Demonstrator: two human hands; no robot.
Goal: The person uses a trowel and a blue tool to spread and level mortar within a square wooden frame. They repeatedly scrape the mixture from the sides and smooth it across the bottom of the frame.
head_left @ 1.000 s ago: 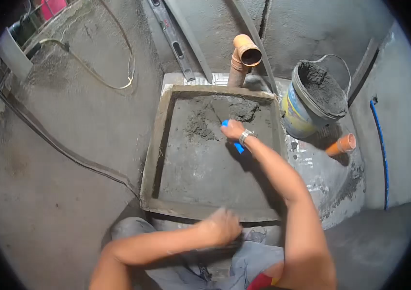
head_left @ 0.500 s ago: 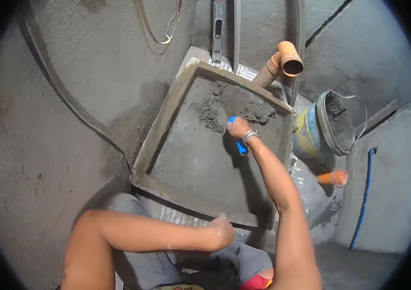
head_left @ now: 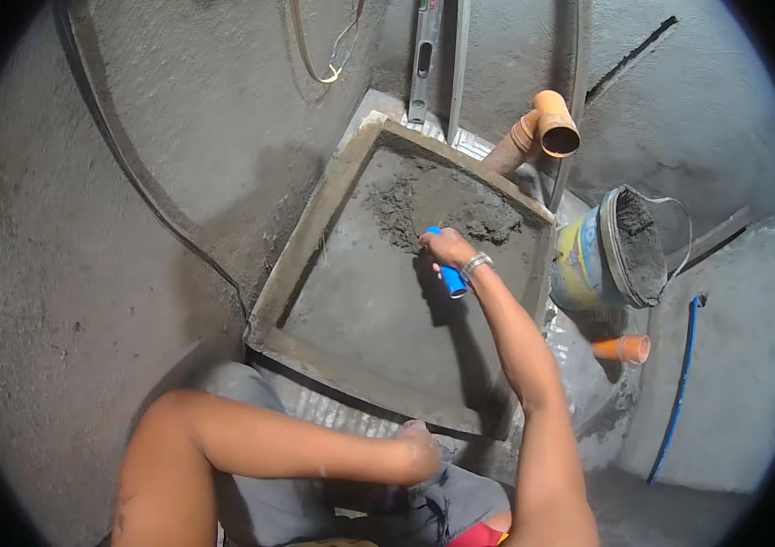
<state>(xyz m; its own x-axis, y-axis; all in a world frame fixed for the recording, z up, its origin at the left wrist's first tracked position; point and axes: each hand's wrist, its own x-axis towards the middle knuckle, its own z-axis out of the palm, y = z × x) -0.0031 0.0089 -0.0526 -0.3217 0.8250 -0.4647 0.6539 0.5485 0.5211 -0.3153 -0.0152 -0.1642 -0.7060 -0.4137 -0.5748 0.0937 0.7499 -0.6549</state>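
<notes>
My right hand [head_left: 451, 250] is closed around the blue handle of a trowel [head_left: 453, 282], over the middle of a square mortar tray [head_left: 310, 246] with raised edges. The trowel's blade is hard to make out against the grey. Beyond the hand, loose wet mortar [head_left: 489, 217] lies in rough lumps toward the back of the tray, while the surface nearer me looks smooth. My left hand [head_left: 420, 450] rests curled by my knee, just short of the front edge, with no object visible in it; its fingers are partly hidden.
To the right stands a bucket of mortar [head_left: 585, 260], between an upright orange pipe elbow [head_left: 551, 108] and a short orange pipe stub [head_left: 622, 349]. A spirit level [head_left: 424, 64] leans on the back wall. Dark cable [head_left: 137, 187] runs down the left wall; blue conduit [head_left: 679, 392] is at right.
My right hand has shifted slightly left with the trowel, and more of its blue handle shows. The view has moved a little; my left hand stays by the knee.
</notes>
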